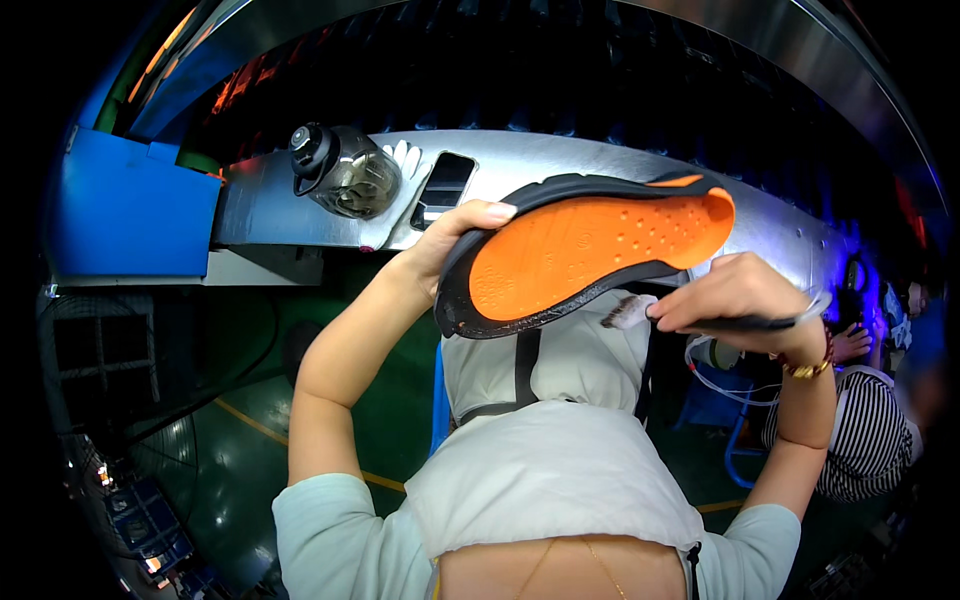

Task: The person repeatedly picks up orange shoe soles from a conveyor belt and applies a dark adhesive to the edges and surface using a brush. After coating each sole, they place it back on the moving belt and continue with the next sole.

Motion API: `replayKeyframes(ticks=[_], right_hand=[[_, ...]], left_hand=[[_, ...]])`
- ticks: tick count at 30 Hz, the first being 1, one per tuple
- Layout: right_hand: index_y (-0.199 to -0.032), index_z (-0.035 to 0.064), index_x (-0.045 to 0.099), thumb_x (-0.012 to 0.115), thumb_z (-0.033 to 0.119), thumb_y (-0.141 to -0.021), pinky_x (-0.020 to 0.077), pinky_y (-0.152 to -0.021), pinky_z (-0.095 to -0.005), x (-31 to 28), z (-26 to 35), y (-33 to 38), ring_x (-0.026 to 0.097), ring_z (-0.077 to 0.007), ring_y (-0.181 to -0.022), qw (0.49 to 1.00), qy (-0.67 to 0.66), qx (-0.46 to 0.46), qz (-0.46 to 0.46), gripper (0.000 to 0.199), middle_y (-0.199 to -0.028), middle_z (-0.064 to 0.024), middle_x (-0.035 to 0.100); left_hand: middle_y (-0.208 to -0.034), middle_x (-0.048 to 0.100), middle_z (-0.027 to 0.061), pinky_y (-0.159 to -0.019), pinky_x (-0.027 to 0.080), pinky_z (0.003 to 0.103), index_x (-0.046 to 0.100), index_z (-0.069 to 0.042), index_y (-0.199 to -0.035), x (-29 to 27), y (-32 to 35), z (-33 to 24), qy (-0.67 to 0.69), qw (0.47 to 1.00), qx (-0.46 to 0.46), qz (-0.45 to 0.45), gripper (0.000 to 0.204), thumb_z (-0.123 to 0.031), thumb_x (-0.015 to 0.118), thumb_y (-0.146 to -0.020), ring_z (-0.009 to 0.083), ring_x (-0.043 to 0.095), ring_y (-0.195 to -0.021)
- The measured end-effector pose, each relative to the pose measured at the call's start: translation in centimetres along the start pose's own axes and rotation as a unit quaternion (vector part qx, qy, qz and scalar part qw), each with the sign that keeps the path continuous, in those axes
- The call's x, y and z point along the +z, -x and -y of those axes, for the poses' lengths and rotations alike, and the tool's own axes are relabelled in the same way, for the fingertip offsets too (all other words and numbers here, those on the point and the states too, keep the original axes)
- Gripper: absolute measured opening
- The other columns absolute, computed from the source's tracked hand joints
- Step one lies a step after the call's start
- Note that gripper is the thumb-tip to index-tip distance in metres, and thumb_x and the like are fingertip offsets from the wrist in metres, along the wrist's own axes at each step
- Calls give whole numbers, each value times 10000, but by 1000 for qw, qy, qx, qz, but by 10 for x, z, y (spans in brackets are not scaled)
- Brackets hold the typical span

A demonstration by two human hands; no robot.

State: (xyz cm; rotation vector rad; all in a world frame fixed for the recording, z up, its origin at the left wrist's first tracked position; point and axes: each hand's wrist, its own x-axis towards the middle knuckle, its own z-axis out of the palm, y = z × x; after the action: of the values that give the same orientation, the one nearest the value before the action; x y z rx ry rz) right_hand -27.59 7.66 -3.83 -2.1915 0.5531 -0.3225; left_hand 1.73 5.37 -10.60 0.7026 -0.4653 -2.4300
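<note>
Head view: left hand [450, 240] raised at frame center, grip closed on heel end of shoe sole [585, 250], smooth orange face with small dimples, black rubber rim, tilted up-right. Right hand [735, 295] center-right, grip pinching black-handled brush [700, 318], bristles just under the sole edge. Metal bench [270, 205] behind, clear water bottle [345, 170] upper left.

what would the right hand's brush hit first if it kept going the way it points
Probably the shoe sole. The right hand holds a small brush whose bristle tip aims left, ending just under the sole's black rim, which the left hand holds up. Depth is unclear, so it could pass underneath.
</note>
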Motion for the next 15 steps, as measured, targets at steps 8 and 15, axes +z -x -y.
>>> replayKeyframes(ticks=[8,15], right_hand=[[-819,62,637,683,25,-617,447,-650,-262,6,4,5,567,-190,-675,996,26,-20,-81,210,-848,-61,647],[-837,-19,630,656,-47,-639,456,-765,-271,25,-7,-29,583,-208,-874,925,-128,3,-358,202,-856,-143,632]], left_hand=[[-1064,554,173,-810,467,322,487,38,-1121,-16,12,-23,-17,999,28,-8,549,-293,571,-691,244,573,-915],[-1282,396,73,-935,358,371,339,-82,-1273,-30,-65,7,93,958,226,152,667,-569,349,-818,219,424,-1135]])
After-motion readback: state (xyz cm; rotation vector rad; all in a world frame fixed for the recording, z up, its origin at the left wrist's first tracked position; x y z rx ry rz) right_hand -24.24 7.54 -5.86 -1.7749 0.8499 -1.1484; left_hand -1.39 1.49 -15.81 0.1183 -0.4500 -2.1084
